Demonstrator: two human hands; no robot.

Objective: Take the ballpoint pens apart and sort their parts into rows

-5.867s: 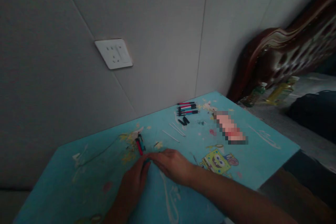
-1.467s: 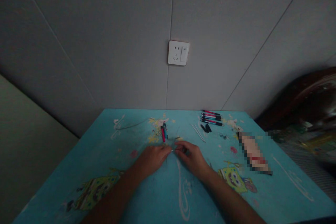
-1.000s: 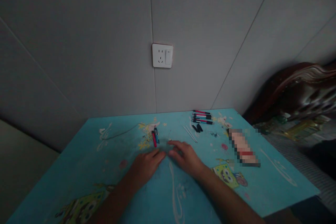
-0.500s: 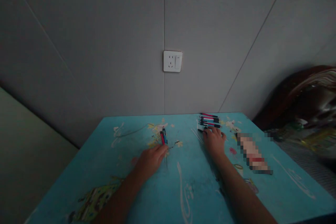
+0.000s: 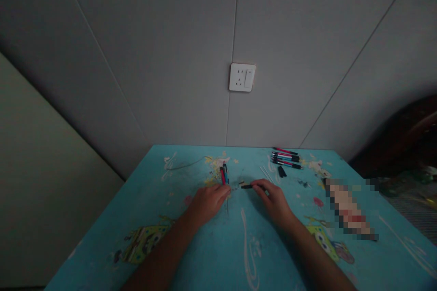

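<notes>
My right hand [image 5: 271, 198] pinches a short black pen part [image 5: 246, 187], its free end pointing left toward my left hand [image 5: 212, 198]. The fingers of my left hand are pressed together at the table, with a tiny pale bit [image 5: 235, 188] by the fingertips; what they hold is hidden. Just beyond them lie a red pen barrel [image 5: 223, 175] and a blue pen barrel [image 5: 226, 173], side by side. Thin white refills [image 5: 266, 174] and small black pen parts [image 5: 282, 172] rest behind my right hand.
Several pens [image 5: 286, 159] lie in a row near the wall. A pixelated flat item [image 5: 350, 209] is on the right of the blue cartoon-print table cover [image 5: 218, 254]. A white socket [image 5: 242, 77] is on the wall. Dark carved furniture [image 5: 403, 141] stands at the right.
My right hand has come from beside the pen row toward my left hand, bringing a black pen part. My left hand stays near the two barrels. The view has shifted and tilted.
</notes>
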